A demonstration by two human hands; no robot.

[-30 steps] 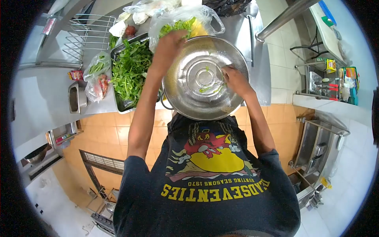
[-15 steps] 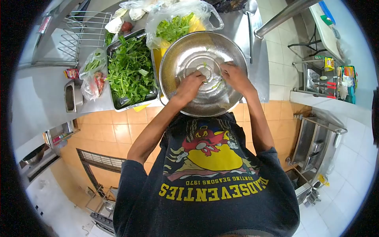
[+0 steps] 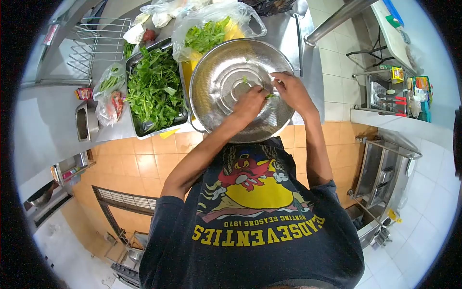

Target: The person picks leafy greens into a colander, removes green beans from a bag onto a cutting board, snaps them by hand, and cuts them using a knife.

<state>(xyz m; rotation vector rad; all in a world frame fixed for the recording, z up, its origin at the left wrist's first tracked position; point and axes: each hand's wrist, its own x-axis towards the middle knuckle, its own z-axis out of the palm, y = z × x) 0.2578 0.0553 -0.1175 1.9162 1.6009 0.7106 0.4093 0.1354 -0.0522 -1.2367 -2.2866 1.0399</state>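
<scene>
A wide metal colander faces up at the edge of the counter, in front of my body. Over its middle, my left hand is closed in a pinch, and a small green leaf scrap shows at its fingertips. My right hand hovers above the colander's right side, fingers loosely bent and apart, with nothing visible in them. A few other green bits lie on the colander's perforated bottom. To the left is a metal tray heaped with leafy greens.
Behind the colander sits a clear plastic bag with more greens. Left of the tray are bagged vegetables, a small steel container and a wire rack. A metal pole crosses the upper right.
My left hand has moved right across the colander, closer to my right hand. My right hand's fingers have loosened slightly. The whole view has shifted a little.
</scene>
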